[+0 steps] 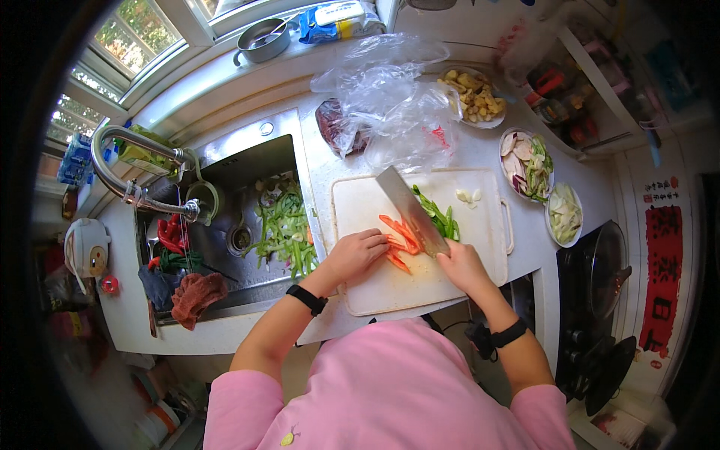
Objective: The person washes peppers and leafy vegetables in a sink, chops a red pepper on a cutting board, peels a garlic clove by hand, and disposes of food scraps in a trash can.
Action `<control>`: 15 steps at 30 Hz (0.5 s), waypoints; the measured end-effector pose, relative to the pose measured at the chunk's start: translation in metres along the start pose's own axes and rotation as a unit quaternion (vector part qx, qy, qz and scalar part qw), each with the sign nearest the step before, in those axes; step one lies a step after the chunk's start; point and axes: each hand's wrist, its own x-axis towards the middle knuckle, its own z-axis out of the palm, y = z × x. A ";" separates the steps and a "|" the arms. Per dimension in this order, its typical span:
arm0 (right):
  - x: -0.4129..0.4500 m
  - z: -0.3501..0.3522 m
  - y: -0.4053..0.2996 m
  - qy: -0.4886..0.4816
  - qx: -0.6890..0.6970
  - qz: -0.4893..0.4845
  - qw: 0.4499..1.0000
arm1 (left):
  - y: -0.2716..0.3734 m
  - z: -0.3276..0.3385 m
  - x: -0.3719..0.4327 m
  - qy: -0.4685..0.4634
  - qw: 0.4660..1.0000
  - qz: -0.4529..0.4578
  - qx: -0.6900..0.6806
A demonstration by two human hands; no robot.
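Observation:
A white cutting board (pixel 371 202) lies on the counter in front of me. My right hand (pixel 462 263) grips the handle of a Chinese cleaver (pixel 408 205), whose blade slants up and left across the board. Sliced red pepper strips (pixel 400 232) lie along the blade's left side. The fingers of my left hand (pixel 360 254) rest on the left ends of those strips. Beyond the cleaver, to its right, are green pepper strips (pixel 447 222), partly hidden by the blade. Several peeled garlic cloves (pixel 468 196) sit at the board's upper right.
Left of the board is a steel sink (pixel 222 287) holding vegetable trimmings (pixel 287 225), beneath a curved faucet (pixel 104 163). Plastic bags (pixel 394 107) lie behind the board. Plates of potato-like pieces (pixel 478 101), sliced vegetables (pixel 526 163) and pale slices (pixel 564 215) stand right, near a stove (pixel 574 304).

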 end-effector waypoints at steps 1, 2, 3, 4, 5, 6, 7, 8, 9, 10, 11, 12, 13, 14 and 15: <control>-0.002 -0.005 0.003 0.014 0.003 0.015 1.000 | 0.001 0.003 0.004 0.001 1.000 0.001 0.001; -0.006 -0.010 0.005 0.020 0.010 0.010 1.000 | 0.002 0.005 0.007 0.001 1.000 -0.003 0.009; -0.009 -0.013 0.009 0.023 0.011 0.010 1.000 | 0.003 0.004 0.013 0.000 1.000 -0.005 0.017; -0.012 -0.014 0.014 0.001 0.023 0.026 0.999 | 0.003 0.002 0.015 0.000 1.000 -0.003 0.018; -0.016 -0.015 0.016 -0.022 0.035 0.041 0.998 | 0.004 -0.002 0.016 0.022 1.000 -0.017 -0.003; -0.021 -0.013 0.017 -0.020 0.037 0.041 0.998 | 0.004 -0.008 0.018 0.043 0.998 -0.030 -0.024; -0.026 -0.011 0.018 -0.039 0.035 0.019 0.998 | 0.000 -0.013 0.015 0.041 0.998 -0.029 -0.023; -0.031 -0.008 0.018 -0.058 0.033 -0.003 0.998 | -0.006 -0.020 0.009 0.060 0.996 -0.061 -0.014; -0.033 -0.002 0.019 -0.058 0.036 -0.005 0.998 | -0.011 -0.027 0.002 0.078 0.993 -0.094 -0.004; -0.034 0.005 0.021 -0.088 0.024 -0.019 0.996 | -0.015 -0.034 -0.001 0.076 0.993 -0.093 -0.003; -0.035 0.010 0.021 -0.118 0.012 -0.033 0.992 | -0.018 -0.041 -0.003 0.106 0.986 -0.132 0.010; -0.037 0.011 0.014 -0.124 0.019 -0.033 0.992 | -0.019 -0.046 -0.006 0.138 0.975 -0.172 0.022; -0.036 0.013 0.016 -0.124 0.020 -0.035 0.992 | -0.019 -0.049 -0.008 0.138 0.975 -0.172 0.024; -0.032 0.017 0.020 -0.123 -0.007 -0.038 0.992 | -0.019 -0.051 -0.009 0.136 0.975 -0.175 0.032; -0.030 0.018 0.021 -0.123 -0.034 -0.043 0.991 | -0.018 -0.053 -0.011 0.135 0.973 -0.180 0.041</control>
